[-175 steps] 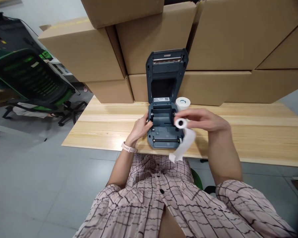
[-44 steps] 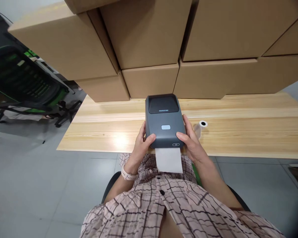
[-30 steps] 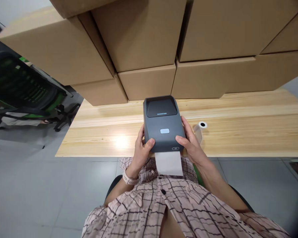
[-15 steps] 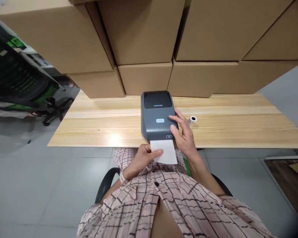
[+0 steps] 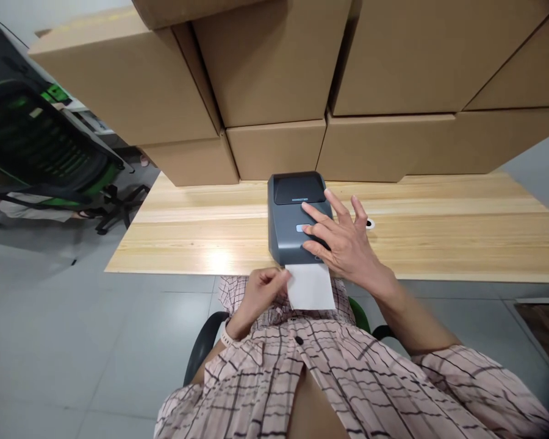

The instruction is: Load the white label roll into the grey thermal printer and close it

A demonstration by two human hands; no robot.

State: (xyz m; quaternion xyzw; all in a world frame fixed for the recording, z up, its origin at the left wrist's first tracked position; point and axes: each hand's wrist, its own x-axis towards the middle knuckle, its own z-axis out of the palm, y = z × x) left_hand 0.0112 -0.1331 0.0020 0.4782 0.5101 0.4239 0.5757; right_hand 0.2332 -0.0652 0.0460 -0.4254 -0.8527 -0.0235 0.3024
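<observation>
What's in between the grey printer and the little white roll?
In the head view, the right hand lies between them, spread over the printer and partly hiding the white roll. Some wooden table shows there too.

The printer (image 5: 281, 235) is slate grey with a black window (image 5: 297, 188) and a pale blue button (image 5: 300, 228), the paper strip (image 5: 310, 288) plain white, the tabletop (image 5: 187, 235) honey-yellow with streaky grain, the boxes (image 5: 274, 67) brown, the shirt (image 5: 370, 387) pink with dark checks, and the wristband (image 5: 226, 334), partly hidden, seemingly pale pink.
</observation>
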